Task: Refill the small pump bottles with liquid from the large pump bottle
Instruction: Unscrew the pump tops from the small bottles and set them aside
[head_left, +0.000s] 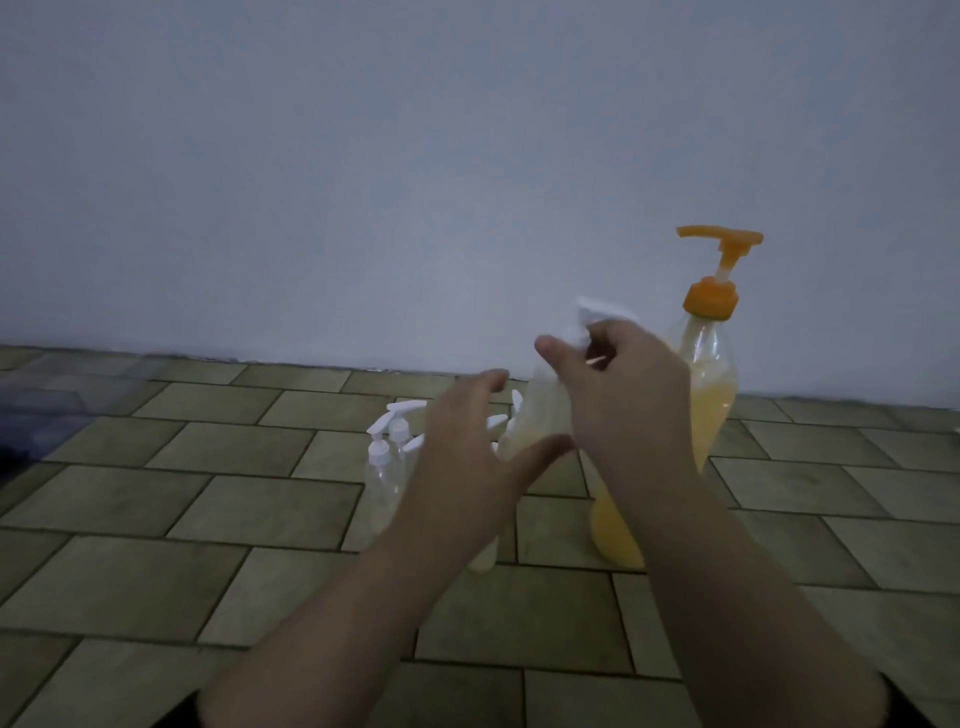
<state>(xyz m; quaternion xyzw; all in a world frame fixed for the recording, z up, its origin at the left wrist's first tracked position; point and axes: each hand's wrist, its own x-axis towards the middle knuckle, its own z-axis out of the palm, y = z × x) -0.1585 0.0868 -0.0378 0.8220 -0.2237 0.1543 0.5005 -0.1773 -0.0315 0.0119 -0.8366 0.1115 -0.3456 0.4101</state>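
Observation:
A large clear bottle (711, 384) with an orange pump head and orange liquid stands on the tiled floor at the right. In front of it a small clear bottle (540, 415) with pale yellow liquid is lifted off the floor. My right hand (623, 395) pinches its white pump top (602, 312). My left hand (467, 457) is spread with straight fingers beside the bottle's body, thumb under it. Several small empty pump bottles (387, 467) with white tops stand behind my left hand, partly hidden.
The floor is green-brown tiles (208, 519) running up to a plain pale wall (415, 156). A dark bluish shape (31, 415) lies at the far left edge.

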